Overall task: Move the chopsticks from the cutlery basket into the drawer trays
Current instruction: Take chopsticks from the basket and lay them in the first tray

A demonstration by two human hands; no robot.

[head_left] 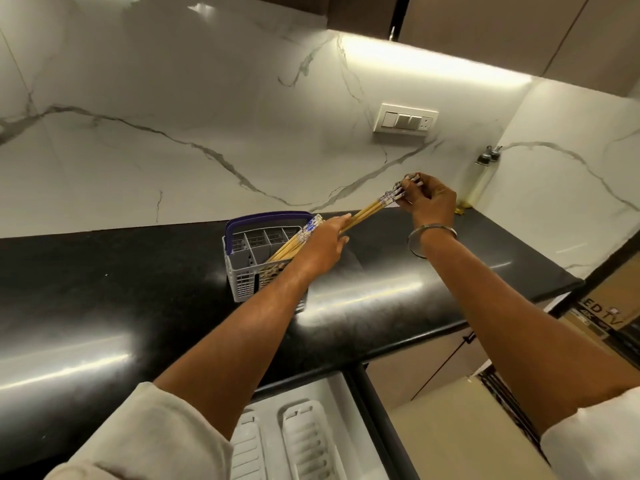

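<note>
Right hand [427,199] pinching chopsticks [367,210] by their patterned tips, left hand [323,245] loosely steadying the middle (basket [242,271] below); could fan apart, slip onto counter [104,289].

Beyond both hands rises a white marble backsplash [194,109] with grey veins, carrying a switch plate [405,118] above the right hand. Under the hands runs a glossy black countertop [104,306] streaked with reflections. An under-cabinet light strip [433,60] glows overhead. A cardboard TV box [602,317] stands far right.
</note>
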